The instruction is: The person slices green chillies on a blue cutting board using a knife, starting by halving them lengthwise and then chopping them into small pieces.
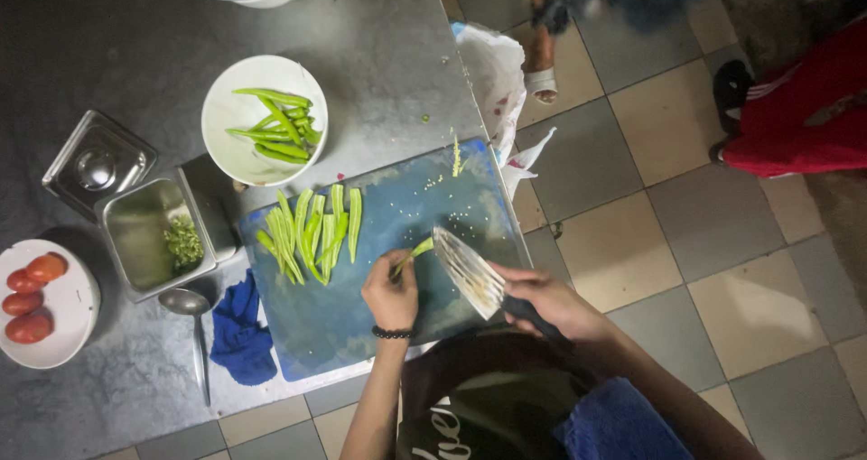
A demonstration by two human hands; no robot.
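Head view:
- The left hand point(390, 293) pinches one green chilli point(414, 250) against the blue cutting board point(361, 325), fingers bunched narrow over its near end so the pod lies flat and cannot roll.
- The right hand point(551, 302) is wrapped around the dark handle of a broad knife point(468, 270); the blade is tilted, its tip just beside the free end of the chilli, a hold that suits slitting the pod lengthwise.
- A row of chillies already split point(309, 232) lies on the far left part of the board, well apart from the blade, which leaves the cutting spot open.
- Pale seeds point(461, 214) are scattered across the board's far right part.
- A white bowl point(264, 108) with whole green chillies stands on the bench point(108, 54) just beyond the board, within easy reach of the left hand.
- A steel container point(153, 234) holding a little chopped green sits left of the board, its lid point(97, 164) set aside behind it.
- A spoon point(191, 326) and a blue cloth point(239, 329) lie at the board's left edge.
- A white plate of tomatoes point(36, 302) sits at the bench's left end.
- Other people's feet show on the tiled floor point(686, 243).
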